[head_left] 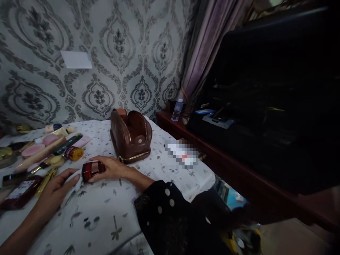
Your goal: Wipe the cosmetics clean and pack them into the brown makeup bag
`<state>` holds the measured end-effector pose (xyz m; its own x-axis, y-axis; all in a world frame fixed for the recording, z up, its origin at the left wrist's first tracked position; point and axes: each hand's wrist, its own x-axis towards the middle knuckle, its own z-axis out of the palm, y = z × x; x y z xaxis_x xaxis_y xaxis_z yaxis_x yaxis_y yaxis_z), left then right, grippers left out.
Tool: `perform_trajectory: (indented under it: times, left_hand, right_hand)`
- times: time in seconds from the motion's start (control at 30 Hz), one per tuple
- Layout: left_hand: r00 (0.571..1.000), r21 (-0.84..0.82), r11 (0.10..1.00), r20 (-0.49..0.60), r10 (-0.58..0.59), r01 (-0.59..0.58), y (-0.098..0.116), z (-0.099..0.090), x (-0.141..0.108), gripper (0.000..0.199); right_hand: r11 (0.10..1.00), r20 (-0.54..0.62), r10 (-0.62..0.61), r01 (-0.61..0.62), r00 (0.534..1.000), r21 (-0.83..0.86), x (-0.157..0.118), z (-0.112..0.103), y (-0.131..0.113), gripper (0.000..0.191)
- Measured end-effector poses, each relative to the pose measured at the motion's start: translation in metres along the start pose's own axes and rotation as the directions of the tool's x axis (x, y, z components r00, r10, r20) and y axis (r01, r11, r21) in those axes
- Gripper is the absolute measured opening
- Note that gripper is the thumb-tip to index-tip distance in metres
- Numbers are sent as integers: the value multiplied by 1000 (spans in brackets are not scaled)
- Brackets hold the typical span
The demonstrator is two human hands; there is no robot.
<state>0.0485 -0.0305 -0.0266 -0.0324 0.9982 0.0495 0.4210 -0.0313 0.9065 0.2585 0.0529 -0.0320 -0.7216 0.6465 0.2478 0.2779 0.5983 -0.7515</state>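
My right hand [111, 167] is closed around a small dark red cosmetic jar [87, 172] with a shiny coppery band, held low over the patterned white cloth. Just left of it, my left hand [60, 186] pinches a thin white tissue [73, 187], whose edge comes close to the jar. Behind my right hand stands a brown leather toiletry bag [135, 150], its zipped top gaping. A small dark red jar with a yellow-gold lid [77, 154] lies beyond my left hand. Near my left wrist is a dark red bottle [22, 193] with a pale label.
Several cosmetics lie at the left, among them a pink puff [33, 151], a dark green tube [68, 143] and a gold tube [47, 182]. A clear plastic bottle [177, 110] stands on the dark red wooden furniture [191, 132] at right. A blurred-out item [183, 155] lies near the cloth's edge.
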Motion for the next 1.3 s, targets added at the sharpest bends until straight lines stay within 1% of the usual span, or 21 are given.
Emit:
perform_trajectory:
  times: [0.07, 0.1, 0.17, 0.23, 0.33, 0.43, 0.57, 0.67, 0.73, 0.8, 0.87, 0.93, 0.97, 1.0, 1.03, 1.07, 1.1, 1.13, 1.2, 1.23, 1.3]
  left_hand:
    - [998, 50, 998, -29, 47, -46, 2, -1, 0, 39]
    - [998, 56, 997, -24, 59, -57, 3, -1, -1, 38]
    - [998, 50, 997, -12, 66, -65, 6, -1, -1, 36]
    - [997, 50, 996, -27, 73, -71, 8, -2, -2, 34]
    - [995, 47, 995, -39, 91, -89, 8, -2, -1, 35]
    - [994, 45, 993, -37, 108, -106, 4, -2, 2, 41]
    - [989, 61, 988, -21, 145, -143, -6, -1, 7, 45]
    - [982, 111, 976, 7, 187, -187, -11, -1, 9, 45]
    - [981, 164, 967, 10, 196, -194, -13, -2, 10, 44]
    - [981, 203, 961, 4, 192, -189, -14, -4, 11, 43]
    - [981, 218, 958, -27, 194, -183, -16, -5, 12, 45]
    - [981, 220, 959, -34, 189, -177, -16, -5, 12, 45]
    - [982, 216, 961, -33, 184, -173, -15, -4, 12, 44]
    - [983, 209, 963, -29, 181, -171, -15, -4, 12, 43]
    - [984, 200, 965, -20, 177, -170, -14, -4, 12, 43]
    - [984, 190, 967, -19, 176, -169, -13, -4, 11, 42]
    - [984, 179, 969, -24, 174, -167, -13, -3, 11, 42]
    - [985, 170, 971, -22, 171, -165, -13, -3, 11, 42]
    - [987, 149, 977, -21, 159, -154, -13, -2, 10, 43]
    - [989, 137, 980, -27, 148, -143, -14, -2, 10, 44]
    - [991, 120, 985, -35, 127, -122, -15, -2, 10, 46]
  right_hand:
    - [997, -31, 53, -54, 998, -53, 0, 2, -2, 84]
    - [994, -45, 67, -71, 997, -88, 0, 3, -2, 84]
    - [985, -72, 67, -77, 995, -157, 0, 5, -3, 77]
    - [980, -105, 51, -70, 993, -186, 0, 7, -3, 68]
    - [989, -145, 25, -45, 989, -140, -1, 9, -2, 58]
    - [997, -183, -23, 8, 983, -80, -2, 10, -7, 55]
    - [1000, -248, -24, 24, 969, -1, -4, 1, -28, 56]
    - [993, -314, -16, 51, 949, 103, -10, -18, -51, 57]
    - [982, -370, -44, 109, 928, 157, -13, -41, -64, 56]
    - [976, -471, -63, 154, 880, 157, -14, -69, -71, 50]
    - [983, -601, -61, 154, 797, 105, -11, -101, -72, 44]
    - [994, -708, -34, 96, 705, 48, -4, -132, -68, 39]
    - [1000, -743, 0, 16, 670, 14, 0, -146, -64, 38]
    - [994, -761, 39, -103, 647, -37, 5, -157, -60, 38]
    - [964, -762, 84, -246, 642, -100, 11, -166, -56, 38]
    - [908, -736, 136, -380, 663, -174, 16, -174, -52, 37]
    - [841, -690, 190, -478, 699, -253, 23, -178, -47, 37]
    - [780, -635, 245, -538, 733, -320, 29, -181, -43, 36]
    - [710, -528, 338, -580, 779, -400, 43, -182, -33, 33]
    - [694, -497, 377, -593, 782, -407, 49, -181, -28, 31]
    - [661, -469, 448, -635, 762, -400, 61, -177, -18, 26]
